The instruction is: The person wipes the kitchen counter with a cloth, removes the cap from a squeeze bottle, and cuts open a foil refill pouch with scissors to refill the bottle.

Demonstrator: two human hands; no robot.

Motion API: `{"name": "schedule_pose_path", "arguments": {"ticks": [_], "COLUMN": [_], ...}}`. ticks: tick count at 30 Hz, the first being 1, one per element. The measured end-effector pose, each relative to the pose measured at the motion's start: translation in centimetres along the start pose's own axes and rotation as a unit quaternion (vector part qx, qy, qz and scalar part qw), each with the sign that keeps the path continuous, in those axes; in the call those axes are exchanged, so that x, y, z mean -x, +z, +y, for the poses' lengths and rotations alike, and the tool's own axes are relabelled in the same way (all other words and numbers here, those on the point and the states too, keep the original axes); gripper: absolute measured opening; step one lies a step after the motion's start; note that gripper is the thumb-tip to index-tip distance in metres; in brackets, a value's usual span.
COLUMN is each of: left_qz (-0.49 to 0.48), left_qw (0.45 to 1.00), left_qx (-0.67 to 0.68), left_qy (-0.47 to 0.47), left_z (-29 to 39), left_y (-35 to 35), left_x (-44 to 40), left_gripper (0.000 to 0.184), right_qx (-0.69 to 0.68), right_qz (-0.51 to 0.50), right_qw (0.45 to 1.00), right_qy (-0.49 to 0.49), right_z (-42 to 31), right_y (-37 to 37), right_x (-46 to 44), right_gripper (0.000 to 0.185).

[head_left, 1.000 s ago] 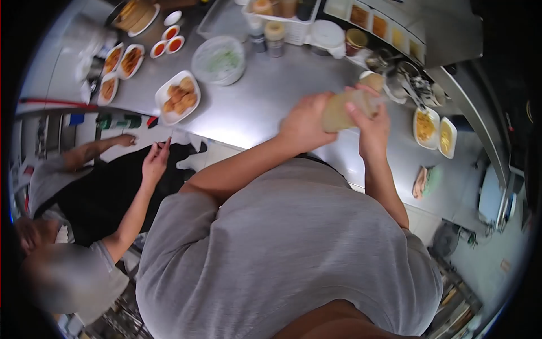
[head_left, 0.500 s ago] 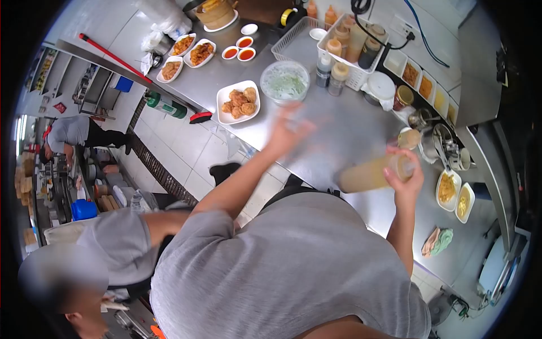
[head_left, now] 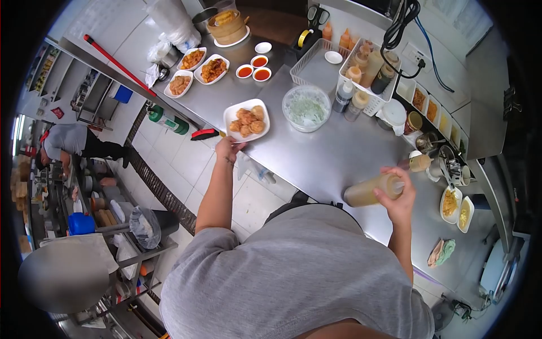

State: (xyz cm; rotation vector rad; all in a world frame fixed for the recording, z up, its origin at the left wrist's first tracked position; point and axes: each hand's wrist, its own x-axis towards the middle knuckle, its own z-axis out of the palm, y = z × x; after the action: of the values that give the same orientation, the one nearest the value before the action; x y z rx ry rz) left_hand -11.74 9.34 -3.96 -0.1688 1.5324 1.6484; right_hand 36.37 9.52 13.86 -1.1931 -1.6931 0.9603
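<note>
My left hand is at the near corner of a white square plate, its fingers closed on the rim close to the counter edge. Several golden-brown fried balls are piled on that plate. In my right hand is a clear squeeze bottle of yellowish liquid, tilted on its side above the counter, nozzle to the right. To the right of the plate stands a clear plastic tub with pale green-white contents.
Dishes of fried food, red sauce cups and a bamboo steamer stand at the back left. A white basket holds sauce bottles. Topping trays line the wall. A cloth lies right. Another person bends over at far left.
My left hand has come down and left from over the counter to the plate's rim. My right hand still holds the squeeze bottle. The nearby person at lower left has shifted away. The view has tilted.
</note>
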Motion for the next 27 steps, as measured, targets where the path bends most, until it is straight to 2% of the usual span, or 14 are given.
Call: {"name": "schedule_pose_path", "arguments": {"ticks": [4, 6, 10, 14, 15, 18, 19, 21, 22, 23, 24, 25, 26, 27], "left_qz": [0.036, 0.052, 0.064, -0.028, -0.042, -0.04, -0.061, 0.057, 0.114, 0.081, -0.017, -0.032, -0.164, -0.323], "left_qw": [0.994, 0.989, 0.98, 0.984, 0.993, 0.998, 0.997, 0.99, 0.979, 0.962, 0.919, 0.867, 0.79, 0.718], "left_qx": [0.077, 0.111, 0.167, 0.158, 0.104, 0.027, 0.012, 0.0, -0.006, 0.011, -0.052, -0.146, -0.26, -0.277], "left_qy": [0.063, 0.086, 0.091, 0.076, 0.047, 0.046, 0.039, 0.127, 0.17, 0.262, 0.39, 0.475, 0.53, 0.551], "left_z": [2.2, 4.2, 6.4, 8.3, 8.4, 10.3, 10.7, 11.1, 11.2, 11.5, 10.2, 7.5, 5.7, 3.2], "left_y": [-2.8, -2.9, -4.9, -4.1, -4.5, -2.0, -1.7, -0.3, 0.9, 2.9, 3.9, 6.6, 8.9, 10.9], "left_x": [-7.0, -8.7, -17.5, -18.8, -19.5, -13.1, -12.1, -11.1, -10.1, -6.1, -6.2, -3.5, 3.5, 8.3], "left_gripper": [0.025, 0.017, 0.009, 0.025, 0.05, 0.068, 0.077, 0.078, 0.079, 0.072, 0.062, 0.055, 0.073, 0.095], "right_qx": [0.013, 0.036, 0.078, 0.112, 0.117, 0.132, 0.167, 0.236, 0.247, 0.258, 0.271, 0.267, 0.265, 0.266], "right_qz": [0.018, 0.024, 0.039, 0.043, 0.043, 0.048, 0.058, 0.073, 0.08, 0.094, 0.112, 0.138, 0.163, 0.187], "right_qw": [1.0, 0.999, 0.996, 0.992, 0.991, 0.99, 0.984, 0.965, 0.962, 0.957, 0.95, 0.947, 0.942, 0.937], "right_qy": [0.008, 0.024, 0.036, 0.047, 0.048, 0.03, -0.009, -0.082, -0.088, -0.096, -0.105, -0.116, -0.124, -0.127], "right_z": [-0.4, -0.7, -1.4, -2.3, -2.6, -2.7, -2.9, -3.3, -3.4, -3.5, -3.6, -3.7, -3.8, -4.1], "right_y": [1.0, 1.2, 1.7, 2.0, 2.1, 2.5, 2.7, 2.9, 3.1, 3.3, 3.5, 3.8, 4.5, 5.0], "right_x": [0.6, 1.0, 1.4, 1.4, 1.2, 0.9, 0.6, 0.2, 0.3, 0.2, -0.2, -0.5, -0.9, -0.9], "right_gripper": [0.049, 0.049, 0.05, 0.05, 0.05, 0.05, 0.05, 0.05, 0.05, 0.05, 0.05, 0.05, 0.05, 0.049]}}
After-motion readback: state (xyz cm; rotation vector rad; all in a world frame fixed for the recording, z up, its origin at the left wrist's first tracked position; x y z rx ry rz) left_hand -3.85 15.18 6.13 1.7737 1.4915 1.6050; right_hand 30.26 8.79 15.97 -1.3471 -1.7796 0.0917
